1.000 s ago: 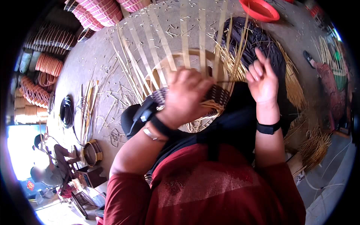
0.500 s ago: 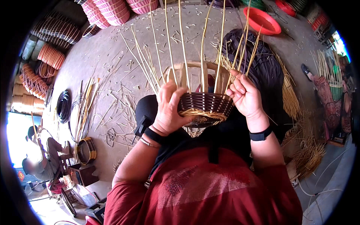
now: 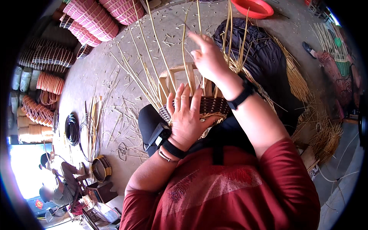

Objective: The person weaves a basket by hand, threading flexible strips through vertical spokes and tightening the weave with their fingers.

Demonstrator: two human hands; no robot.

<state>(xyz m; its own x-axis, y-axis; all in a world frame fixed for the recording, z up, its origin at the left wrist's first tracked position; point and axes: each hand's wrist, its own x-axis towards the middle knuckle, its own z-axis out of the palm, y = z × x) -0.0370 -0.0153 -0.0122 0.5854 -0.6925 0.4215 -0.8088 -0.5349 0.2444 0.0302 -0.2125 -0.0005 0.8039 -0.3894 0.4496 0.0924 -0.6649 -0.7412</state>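
A half-woven basket point(image 3: 214, 105) of dark brown strips rests at my lap, with tall pale stakes point(image 3: 156, 38) standing up from it. My left hand point(image 3: 186, 115) holds its near side, fingers spread over the woven wall and thumb along the lower edge. Raised above the basket among the stakes is my right hand point(image 3: 207, 57), its fingers closed and the index finger reaching toward the upper left. A thin dark strand point(image 3: 181, 22) runs from its fingertips, faint and blurred. Behind the stakes stands a pale wooden frame point(image 3: 178, 69).
Stick offcuts litter the floor. Stacked pink baskets point(image 3: 90, 21) stand at the far left, a red basin point(image 3: 253, 8) at the far right. A black coil point(image 3: 71, 129) lies left, and dark cloth point(image 3: 253, 50) covers a bundle on the right. People sit at both sides.
My right hand has moved up and left, away from the basket's right side. My left hand has flattened across the woven wall. The view has shifted slightly.
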